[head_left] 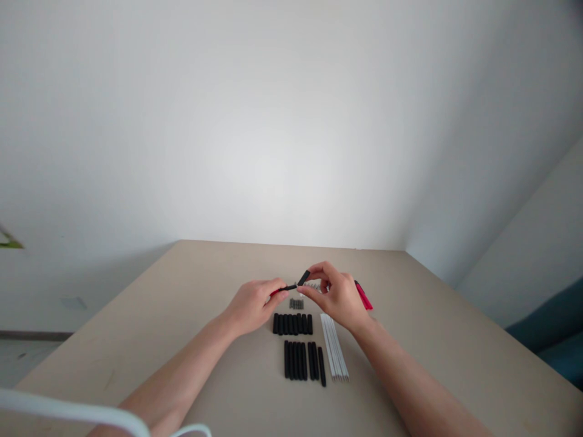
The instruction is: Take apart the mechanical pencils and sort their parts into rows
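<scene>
My left hand [255,303] is closed around a thin black pen part [290,287], with a bit of red showing at the fingers. Between the thumb and fingers of my right hand [337,298] is a short black pen barrel [303,278], tilted upward. The two parts meet or nearly meet; I cannot tell whether they are joined. Below the hands lie a row of short black barrels [293,324], a nearer row of longer black barrels [296,360], and several white pen refills [334,349] side by side. Small metal springs [296,304] sit just under the hands.
Small shiny pieces [313,284] lie behind the hands, partly hidden. Red parts with dark ends [364,296] rest beyond my right wrist. The beige table [182,285] meets a white wall at the back. Blue-green fabric [551,334] is at the right, and a white curved object [73,409] crosses the lower left.
</scene>
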### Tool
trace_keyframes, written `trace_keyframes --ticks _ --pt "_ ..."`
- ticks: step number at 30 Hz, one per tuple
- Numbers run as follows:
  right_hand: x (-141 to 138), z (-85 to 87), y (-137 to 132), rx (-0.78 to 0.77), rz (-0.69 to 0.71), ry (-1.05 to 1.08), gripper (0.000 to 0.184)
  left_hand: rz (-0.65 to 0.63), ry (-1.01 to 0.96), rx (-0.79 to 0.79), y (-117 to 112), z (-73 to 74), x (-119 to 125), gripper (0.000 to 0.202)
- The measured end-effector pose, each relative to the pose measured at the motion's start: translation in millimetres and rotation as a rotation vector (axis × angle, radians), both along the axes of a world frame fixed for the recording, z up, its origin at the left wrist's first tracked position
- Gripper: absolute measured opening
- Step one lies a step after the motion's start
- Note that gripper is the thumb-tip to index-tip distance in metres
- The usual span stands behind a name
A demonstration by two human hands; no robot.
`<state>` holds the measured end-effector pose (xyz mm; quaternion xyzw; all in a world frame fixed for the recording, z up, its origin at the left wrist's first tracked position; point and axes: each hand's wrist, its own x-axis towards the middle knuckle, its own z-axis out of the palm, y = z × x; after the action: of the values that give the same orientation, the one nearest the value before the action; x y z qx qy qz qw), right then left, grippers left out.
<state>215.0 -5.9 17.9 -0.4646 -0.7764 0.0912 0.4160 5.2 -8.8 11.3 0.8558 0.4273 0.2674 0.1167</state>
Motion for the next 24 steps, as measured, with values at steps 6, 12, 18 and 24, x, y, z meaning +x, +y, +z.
trace_keyframes --ticks 6,12,18,24 --pt "-2.5 2.1 -2.8 -0.012 0.003 0.025 0.033 0.002 -0.004 0.006 0.4 0.5 0.2 0.027" --pt "-3.2 3.2 -4.6 -0.037 0.037 0.026 0.031 0.065 -0.012 0.039 3.1 -1.0 -0.9 0.028" --pt "-3.4 0.7 -4.0 -0.064 0.158 -0.069 0.036 0.119 -0.006 0.059 4.0 -4.4 -2.3 0.027" --pt "-4.4 0.5 -4.2 -0.065 0.165 -0.089 0.038 0.104 0.006 0.056 3.6 -4.8 -2.2 0.028"
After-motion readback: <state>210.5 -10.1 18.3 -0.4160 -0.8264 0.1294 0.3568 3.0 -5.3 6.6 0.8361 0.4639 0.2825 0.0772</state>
